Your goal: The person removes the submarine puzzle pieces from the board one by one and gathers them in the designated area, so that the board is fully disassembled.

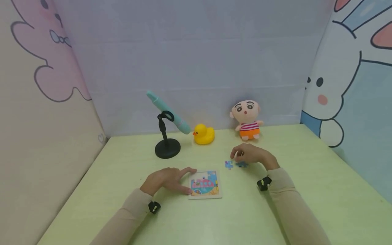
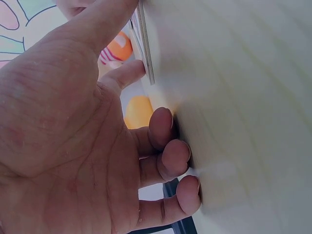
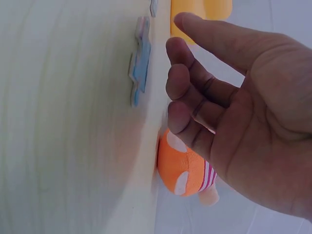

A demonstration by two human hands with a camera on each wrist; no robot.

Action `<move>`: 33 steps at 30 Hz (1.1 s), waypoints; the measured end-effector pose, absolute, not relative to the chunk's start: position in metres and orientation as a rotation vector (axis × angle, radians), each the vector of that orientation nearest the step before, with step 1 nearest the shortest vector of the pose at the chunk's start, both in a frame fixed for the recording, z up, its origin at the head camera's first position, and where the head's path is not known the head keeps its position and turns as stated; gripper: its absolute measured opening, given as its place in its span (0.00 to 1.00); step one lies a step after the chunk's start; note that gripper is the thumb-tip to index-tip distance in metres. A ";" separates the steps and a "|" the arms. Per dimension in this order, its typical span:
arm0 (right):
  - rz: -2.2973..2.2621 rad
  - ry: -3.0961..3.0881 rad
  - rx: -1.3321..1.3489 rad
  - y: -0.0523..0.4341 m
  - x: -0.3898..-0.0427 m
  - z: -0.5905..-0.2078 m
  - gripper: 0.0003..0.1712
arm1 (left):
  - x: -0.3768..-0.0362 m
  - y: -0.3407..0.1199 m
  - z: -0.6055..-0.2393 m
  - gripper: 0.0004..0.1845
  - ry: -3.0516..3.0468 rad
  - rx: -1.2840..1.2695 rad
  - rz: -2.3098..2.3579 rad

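A small jigsaw puzzle board [image 1: 204,185] with a pale frame and a pink and blue picture lies on the table. My left hand [image 1: 168,180] rests at its left side, forefinger at the upper left corner and thumb at the lower left. In the left wrist view its other fingers [image 2: 175,158] bend loosely against the tabletop. Over the loose blue pieces [image 1: 242,164] hovers my right hand [image 1: 249,153], its fingers slightly curved and nothing between them. The right wrist view shows a loose piece [image 3: 141,61] flat on the table, apart from the fingertips. Another loose piece [image 1: 228,164] lies just left.
Toward the back stand a teal tube-shaped object [image 1: 169,112] on a black stand [image 1: 167,148], a yellow rubber duck [image 1: 204,134] and a plush doll [image 1: 248,120] in striped top and orange shorts. A pale curtain [image 1: 196,61] hangs behind the table [image 1: 122,177].
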State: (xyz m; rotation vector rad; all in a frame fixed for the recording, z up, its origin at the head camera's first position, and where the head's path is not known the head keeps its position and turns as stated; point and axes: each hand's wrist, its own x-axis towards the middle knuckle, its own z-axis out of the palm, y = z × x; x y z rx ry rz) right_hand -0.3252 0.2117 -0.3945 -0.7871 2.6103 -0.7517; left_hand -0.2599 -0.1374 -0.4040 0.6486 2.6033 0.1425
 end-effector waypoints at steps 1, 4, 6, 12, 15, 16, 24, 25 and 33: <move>-0.750 2.607 -0.797 0.210 -0.325 -0.393 0.05 | -0.261 -0.137 -0.403 0.42 2.601 0.649 0.142; -0.749 2.583 -0.851 0.203 -0.323 -0.390 0.06 | -0.262 -0.138 -0.404 0.42 2.593 0.664 0.138; -0.745 2.567 -0.876 0.197 -0.319 -0.390 0.06 | -0.261 -0.138 -0.405 0.42 2.595 0.676 0.136; -0.708 2.535 -0.891 0.178 -0.310 -0.389 0.06 | -0.259 -0.135 -0.408 0.42 2.619 0.683 0.133; -0.696 2.532 -0.925 0.167 -0.309 -0.390 0.07 | -0.259 -0.135 -0.406 0.42 2.632 0.663 0.120; -0.689 2.533 -0.941 0.163 -0.309 -0.391 0.07 | -0.259 -0.135 -0.405 0.42 2.633 0.654 0.116; -0.674 2.454 -1.044 0.141 -0.303 -0.400 0.08 | -0.260 -0.137 -0.406 0.43 2.623 0.644 0.099; -0.675 2.441 -1.052 0.138 -0.302 -0.399 0.08 | -0.260 -0.137 -0.406 0.43 2.624 0.643 0.099; -0.643 2.404 -1.042 0.125 -0.294 -0.398 0.07 | -0.261 -0.136 -0.403 0.43 2.611 0.637 0.099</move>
